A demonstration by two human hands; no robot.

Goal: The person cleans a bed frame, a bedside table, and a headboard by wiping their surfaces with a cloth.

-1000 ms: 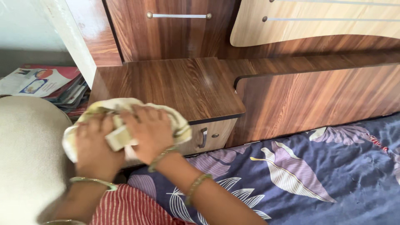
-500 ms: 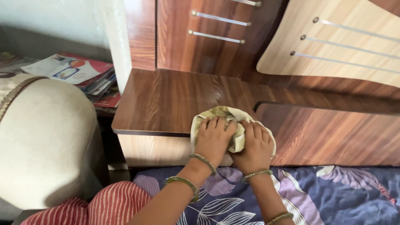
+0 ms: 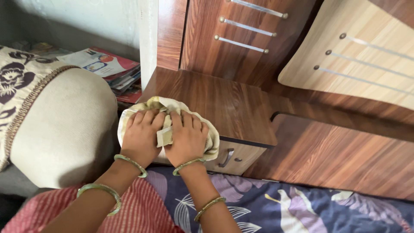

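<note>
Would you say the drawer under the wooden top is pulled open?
No, the drawer sits shut, its front flush below the top where both hands press the cloth.
</note>
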